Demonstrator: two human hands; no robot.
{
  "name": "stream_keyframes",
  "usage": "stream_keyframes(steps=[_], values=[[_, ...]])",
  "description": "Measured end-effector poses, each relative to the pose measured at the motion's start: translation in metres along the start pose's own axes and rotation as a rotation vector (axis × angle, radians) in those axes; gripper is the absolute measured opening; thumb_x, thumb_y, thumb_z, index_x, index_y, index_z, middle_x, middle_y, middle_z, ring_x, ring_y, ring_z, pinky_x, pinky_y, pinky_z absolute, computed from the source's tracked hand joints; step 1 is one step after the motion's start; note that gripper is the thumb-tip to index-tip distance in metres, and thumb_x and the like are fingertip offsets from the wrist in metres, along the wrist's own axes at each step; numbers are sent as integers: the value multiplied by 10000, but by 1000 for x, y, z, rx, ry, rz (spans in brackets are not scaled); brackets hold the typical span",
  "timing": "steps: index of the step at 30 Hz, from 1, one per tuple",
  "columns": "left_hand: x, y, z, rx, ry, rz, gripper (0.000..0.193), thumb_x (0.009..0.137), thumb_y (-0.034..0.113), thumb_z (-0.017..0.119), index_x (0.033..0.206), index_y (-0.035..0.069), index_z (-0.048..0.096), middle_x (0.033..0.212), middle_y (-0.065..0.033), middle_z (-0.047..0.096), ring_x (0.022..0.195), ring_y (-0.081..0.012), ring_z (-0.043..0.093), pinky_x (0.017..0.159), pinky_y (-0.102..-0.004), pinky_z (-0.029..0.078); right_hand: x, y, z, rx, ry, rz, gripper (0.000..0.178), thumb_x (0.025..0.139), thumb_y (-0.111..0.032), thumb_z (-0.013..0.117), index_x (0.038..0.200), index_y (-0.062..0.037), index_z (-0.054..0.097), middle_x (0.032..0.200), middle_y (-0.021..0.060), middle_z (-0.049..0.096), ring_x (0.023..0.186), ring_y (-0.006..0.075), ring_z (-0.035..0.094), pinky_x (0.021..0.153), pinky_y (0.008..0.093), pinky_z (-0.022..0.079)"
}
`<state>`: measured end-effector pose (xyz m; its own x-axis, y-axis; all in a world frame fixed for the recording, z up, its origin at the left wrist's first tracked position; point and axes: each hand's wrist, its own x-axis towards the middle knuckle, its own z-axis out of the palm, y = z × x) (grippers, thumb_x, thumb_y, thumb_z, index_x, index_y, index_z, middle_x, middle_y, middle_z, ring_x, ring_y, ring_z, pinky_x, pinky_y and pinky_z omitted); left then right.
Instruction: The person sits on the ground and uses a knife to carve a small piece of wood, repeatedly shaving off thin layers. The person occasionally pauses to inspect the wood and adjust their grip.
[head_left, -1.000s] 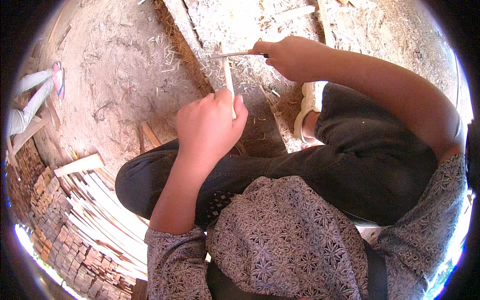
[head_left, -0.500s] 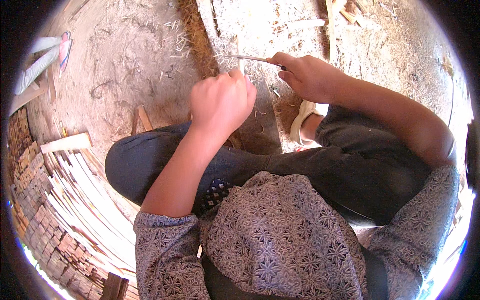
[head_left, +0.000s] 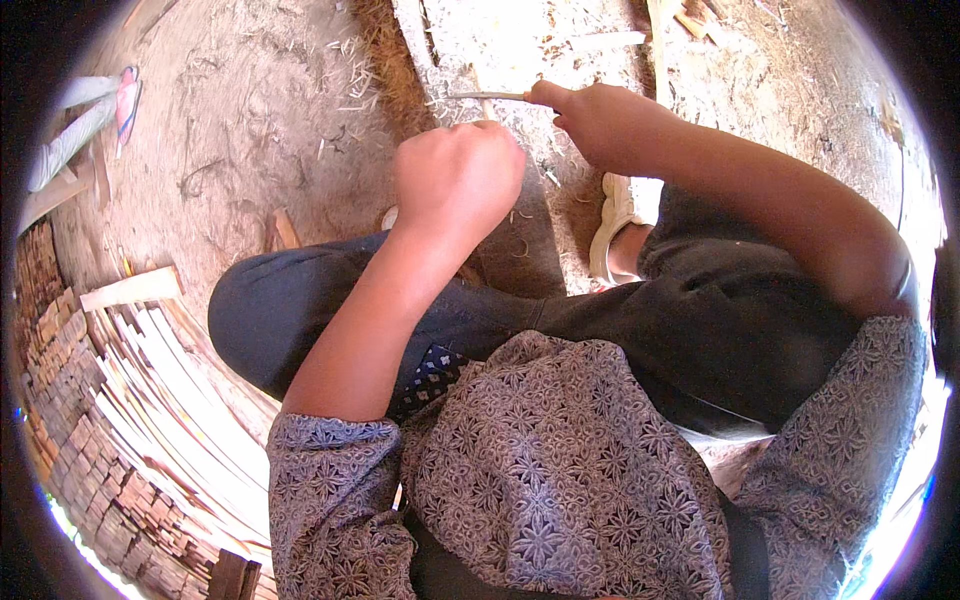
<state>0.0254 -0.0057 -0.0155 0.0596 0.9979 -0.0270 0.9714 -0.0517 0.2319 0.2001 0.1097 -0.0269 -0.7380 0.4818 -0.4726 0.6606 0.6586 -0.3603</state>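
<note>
My left hand (head_left: 458, 180) is closed in a fist, back of the hand up, around a thin pale wooden stick (head_left: 486, 108). Only a short piece of the stick shows past the knuckles; the fist hides the rest. To its right, my right hand (head_left: 612, 128) grips a knife (head_left: 488, 96) by the handle, most of which the fingers cover. The narrow blade points left and lies across the stick, just beyond my left fist. Whether its edge bites into the wood is too small to tell.
Long pale wood strips (head_left: 180, 400) lie at the left beside stacked short wood pieces (head_left: 90, 470). Shavings (head_left: 375, 65) litter the dirt floor near a dark board (head_left: 520, 250). Another person's sandalled foot (head_left: 127, 105) is at far left. My shoe (head_left: 612, 225) stands below my right hand.
Both hands have shifted a little farther away from my body, the left also slightly to the right. The knife has moved with my right hand and still crosses the stick.
</note>
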Motion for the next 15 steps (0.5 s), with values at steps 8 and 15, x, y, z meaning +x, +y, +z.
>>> stream_keyframes(steps=[8, 15], values=[[2, 0, -1, 0, -44, -53, 342, 936, 274, 572, 702, 68, 714, 653, -210, 682, 613, -391, 710, 599, -505, 580, 18, -3, -1, -46, 48, -57, 361, 994, -135, 559, 1340, -149, 455, 797, 232, 698, 789, 430, 714, 664, 552, 550], [12, -2, -12, -36, -91, -79, 345, 924, 284, 564, 709, 78, 737, 686, -216, 695, 637, -400, 715, 620, -516, 583, -12, 5, -19, 6, -7, -19, 351, 1030, -162, 552, 1364, -145, 450, 792, 247, 691, 779, 443, 703, 664, 554, 527]])
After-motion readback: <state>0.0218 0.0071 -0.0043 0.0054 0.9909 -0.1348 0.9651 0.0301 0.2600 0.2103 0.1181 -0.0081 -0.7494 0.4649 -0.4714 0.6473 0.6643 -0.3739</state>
